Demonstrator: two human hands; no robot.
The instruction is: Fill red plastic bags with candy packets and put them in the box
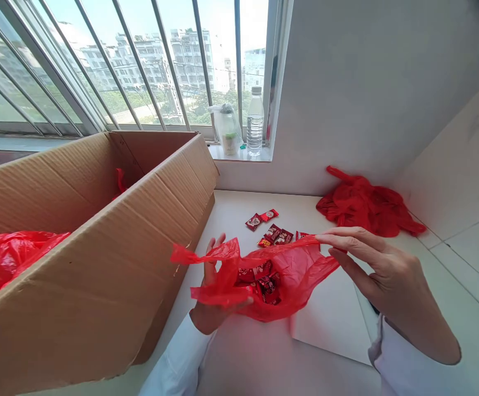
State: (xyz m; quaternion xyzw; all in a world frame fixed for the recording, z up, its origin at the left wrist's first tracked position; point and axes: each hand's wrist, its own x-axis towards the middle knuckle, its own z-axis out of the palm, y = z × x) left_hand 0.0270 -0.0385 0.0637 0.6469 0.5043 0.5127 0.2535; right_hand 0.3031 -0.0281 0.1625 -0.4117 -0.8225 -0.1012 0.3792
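Note:
A thin red plastic bag [292, 275] hangs with its mouth spread between my hands. Inside it lie several small dark-red wrapped packets [267, 283]. My right hand [381, 264] pinches the bag's right edge between thumb and fingers. At the other side, my left hand [212, 305] holds the bag near its handle, partly covered by the red film; some fingertips rise behind it. Just beyond the bag, more packets [273, 232] lie loose on the white table [231, 212], some partly hidden by the bag's upper edge.
A large open cardboard box [140, 264] stands to the left, with red plastic [16, 253] inside. A heap of red bags [363, 206] lies at the back right by the wall. A water bottle [255, 122] and a bagged cup [228, 129] stand on the windowsill. A white board [334, 324] lies below my right hand.

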